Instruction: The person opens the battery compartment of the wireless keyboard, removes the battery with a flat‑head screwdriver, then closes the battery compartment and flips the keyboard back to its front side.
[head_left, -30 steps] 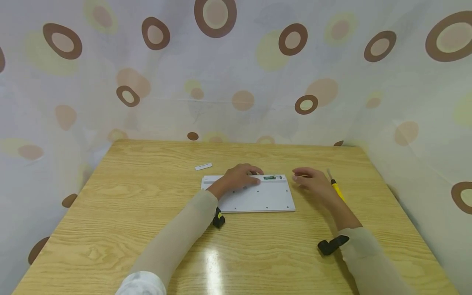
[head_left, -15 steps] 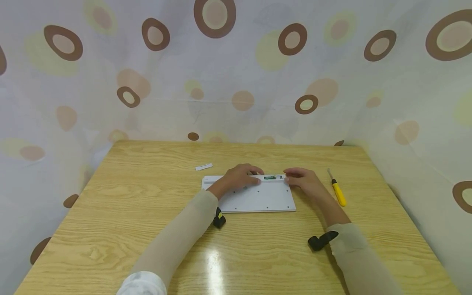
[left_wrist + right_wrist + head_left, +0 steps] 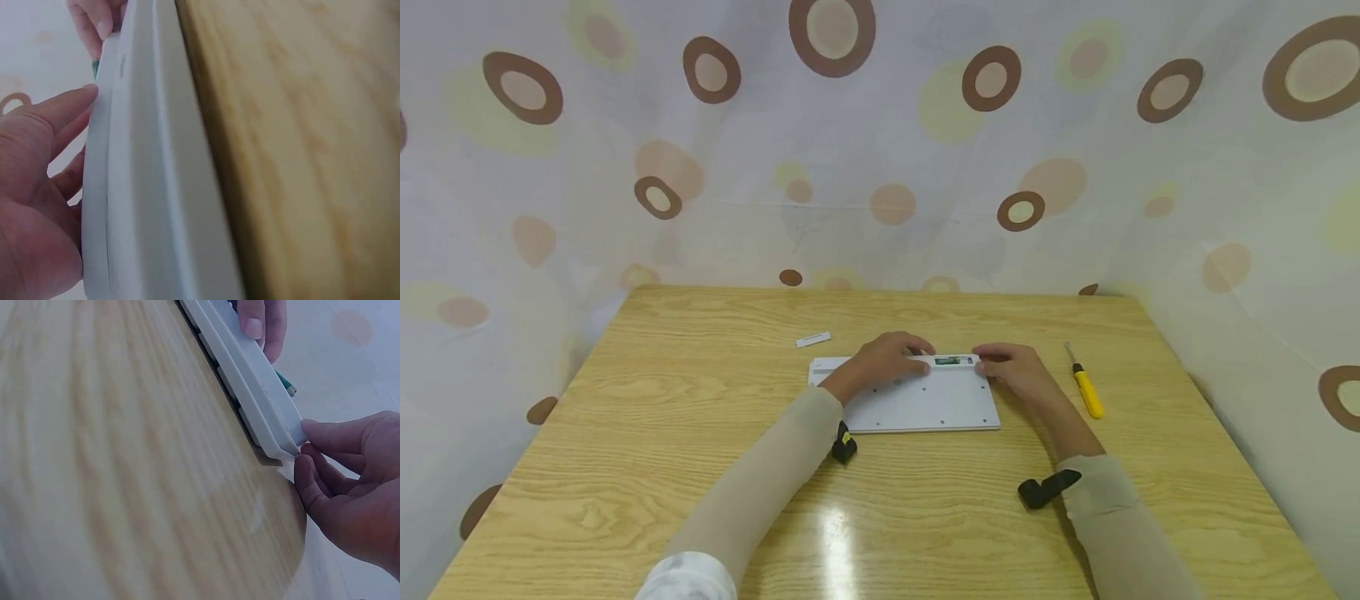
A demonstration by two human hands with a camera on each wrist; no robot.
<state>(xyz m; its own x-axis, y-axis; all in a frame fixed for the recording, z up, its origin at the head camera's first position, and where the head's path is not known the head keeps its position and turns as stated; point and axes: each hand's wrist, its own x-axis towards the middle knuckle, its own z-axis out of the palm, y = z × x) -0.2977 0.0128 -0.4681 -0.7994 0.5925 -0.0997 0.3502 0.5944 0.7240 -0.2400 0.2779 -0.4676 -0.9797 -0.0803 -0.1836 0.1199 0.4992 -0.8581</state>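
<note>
A white keyboard [image 3: 932,408] lies face down on the table, its raised ridge along the far side. In an uncovered slot near the ridge's right end sits a green battery [image 3: 947,361], which also pokes into the right wrist view as a green tip [image 3: 285,384]. My left hand [image 3: 883,358] grips the ridge just left of that slot, thumb on the near side and fingers over the far edge. At the far right corner, my right hand [image 3: 1015,371] pinches the ridge's end between thumb and fingers; the right wrist view shows key sides under the keyboard's edge.
Beyond the keyboard's far left corner lies a small white strip, like a battery cover [image 3: 813,339]. A screwdriver with a yellow handle [image 3: 1088,396] rests to the right of my right hand. Patterned cloth [image 3: 850,242] hangs behind the wooden table [image 3: 700,400].
My right hand has moved left from beside the keyboard to its far right corner and now pinches it there. The left hand keeps its place on the ridge.
</note>
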